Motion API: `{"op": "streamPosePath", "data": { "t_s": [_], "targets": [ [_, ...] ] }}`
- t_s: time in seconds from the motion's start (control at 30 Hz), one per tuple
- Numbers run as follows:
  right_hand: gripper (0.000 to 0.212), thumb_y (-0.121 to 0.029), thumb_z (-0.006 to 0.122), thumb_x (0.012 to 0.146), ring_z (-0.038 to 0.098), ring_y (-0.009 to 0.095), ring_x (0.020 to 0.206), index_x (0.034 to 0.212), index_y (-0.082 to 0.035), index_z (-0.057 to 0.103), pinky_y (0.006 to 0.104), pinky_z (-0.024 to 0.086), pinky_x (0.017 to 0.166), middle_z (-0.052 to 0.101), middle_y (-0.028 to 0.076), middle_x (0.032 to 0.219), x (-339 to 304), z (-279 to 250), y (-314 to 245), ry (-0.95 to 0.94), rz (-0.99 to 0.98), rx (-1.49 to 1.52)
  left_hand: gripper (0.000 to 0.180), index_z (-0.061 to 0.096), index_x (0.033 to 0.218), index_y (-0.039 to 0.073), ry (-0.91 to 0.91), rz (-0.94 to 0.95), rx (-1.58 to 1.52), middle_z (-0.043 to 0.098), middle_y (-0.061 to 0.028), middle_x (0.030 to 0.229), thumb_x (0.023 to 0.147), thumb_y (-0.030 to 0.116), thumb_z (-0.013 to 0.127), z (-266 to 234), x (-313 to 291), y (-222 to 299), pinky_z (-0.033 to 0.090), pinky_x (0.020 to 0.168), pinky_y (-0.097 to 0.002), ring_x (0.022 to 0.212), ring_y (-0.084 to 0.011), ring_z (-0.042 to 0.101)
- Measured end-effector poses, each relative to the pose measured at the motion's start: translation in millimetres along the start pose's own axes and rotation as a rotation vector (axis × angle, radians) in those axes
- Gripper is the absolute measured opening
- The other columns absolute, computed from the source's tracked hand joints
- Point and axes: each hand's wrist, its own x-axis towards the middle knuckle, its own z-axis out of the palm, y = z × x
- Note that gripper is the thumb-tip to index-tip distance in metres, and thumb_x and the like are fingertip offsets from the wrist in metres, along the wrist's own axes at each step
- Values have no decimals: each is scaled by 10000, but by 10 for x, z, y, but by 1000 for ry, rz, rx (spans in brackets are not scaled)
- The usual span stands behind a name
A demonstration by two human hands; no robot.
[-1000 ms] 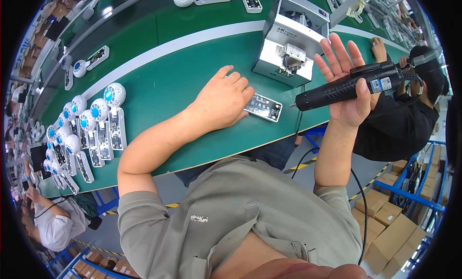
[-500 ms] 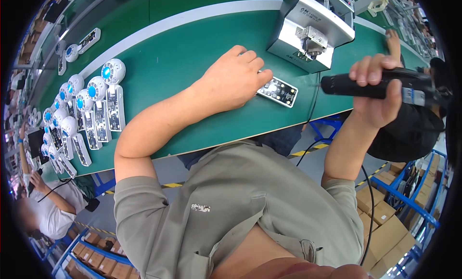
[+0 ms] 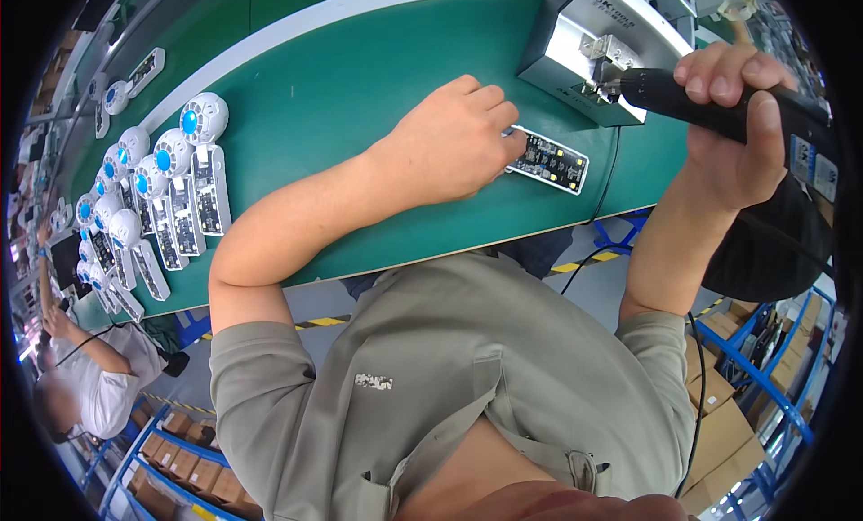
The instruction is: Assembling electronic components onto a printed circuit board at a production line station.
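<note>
Under my left hand [image 3: 467, 142] on the green bench lies a white handheld device [image 3: 552, 164], its open handle baring a dark circuit board. My curled fingers grip its left end and hide that part. In my right hand [image 3: 739, 130] is a black electric screwdriver [image 3: 692, 100], held roughly level, its tip pointing left. That tip is at the metal pick-up block [image 3: 608, 64] on the front of a silver and black screw feeder [image 3: 575, 44]; whether it carries a screw cannot be made out.
Several similar white devices [image 3: 184, 188] with round, blue-centred heads stand in rows on the bench's left side. More lie beyond the pale strip [image 3: 324, 22]. A black cable [image 3: 614, 175] crosses the bench edge. A person in white [image 3: 103, 386] works at far left; a dark cap [image 3: 764, 242] shows at right.
My right hand has brought the screwdriver up to the screw feeder's pick-up block. My left hand stays on the device; the whole view has shifted slightly.
</note>
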Motion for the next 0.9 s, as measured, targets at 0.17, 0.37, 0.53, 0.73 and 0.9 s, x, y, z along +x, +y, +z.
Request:
{"op": "streamPosePath", "data": {
  "t_s": [0.17, 0.37, 0.53, 0.73, 0.9],
  "targets": [
    [275, -145, 490, 915, 588, 225, 719, 1115, 31, 559, 347, 521, 684, 601, 113, 847, -35, 202, -45, 17, 168, 283, 288, 647, 994, 82, -170, -47, -10, 584, -50, 998, 756, 233, 708, -57, 0, -10, 419, 839, -326, 905, -212, 529],
    [352, -177, 477, 923, 575, 213, 734, 1197, 37, 531, 335, 501, 688, 584, 100, 880, -281, 355, 160, 23, 109, 275, 277, 656, 985, 78, -166, -32, 13, 584, -48, 997, 759, 231, 704, -48, 25, 0, 415, 808, -323, 895, -208, 522],
    [423, -248, 477, 924, 539, 178, 768, 1271, -8, 504, 319, 460, 739, 556, 68, 905, -316, 393, 319, -46, 129, 304, 263, 667, 978, 80, -151, -33, 22, 578, -46, 977, 764, 229, 699, -38, 18, 4, 410, 787, -320, 882, -202, 516],
    [382, -219, 500, 909, 541, 176, 736, 1230, -11, 514, 314, 466, 724, 559, 70, 870, -252, 433, 374, -76, 170, 309, 256, 676, 976, 81, -148, -39, 30, 569, -43, 943, 770, 233, 691, -44, 33, 11, 405, 771, -317, 859, -199, 510],
    [348, -201, 511, 901, 542, 176, 721, 1195, -15, 521, 312, 468, 718, 561, 70, 856, -209, 421, 442, -141, 198, 339, 251, 678, 975, 82, -157, -42, 39, 566, -43, 928, 778, 237, 685, -50, 49, 10, 404, 766, -316, 851, -201, 510]
  ]
}}
